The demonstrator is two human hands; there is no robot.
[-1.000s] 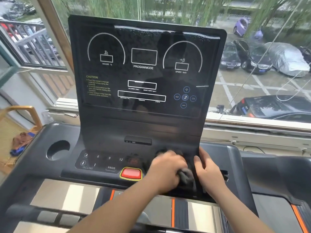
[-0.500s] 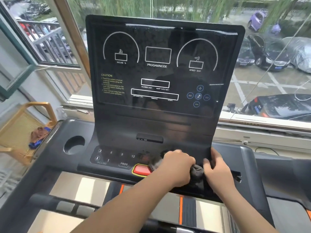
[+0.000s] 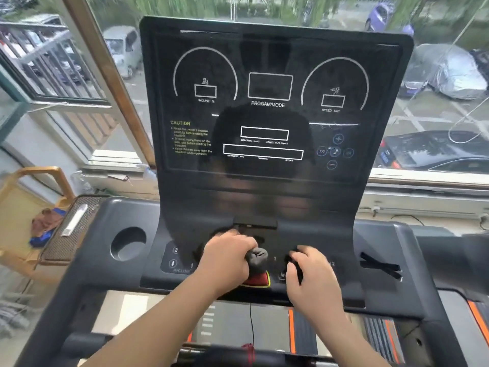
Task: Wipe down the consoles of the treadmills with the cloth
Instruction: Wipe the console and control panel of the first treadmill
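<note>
Cloth [image 3: 257, 256] bunched low on the treadmill console [image 3: 275, 202], at 6 o'clock.

The left hand [image 3: 227, 260] grips the dark cloth. The right hand [image 3: 313, 276], fingers curled, seems to pinch its other end, though blur hides the contact. The cloth's long axis runs roughly 9 to 3 o'clock. Pressing down hard here could trip the red button [image 3: 258, 282] just beneath it, or the number keys.
</note>
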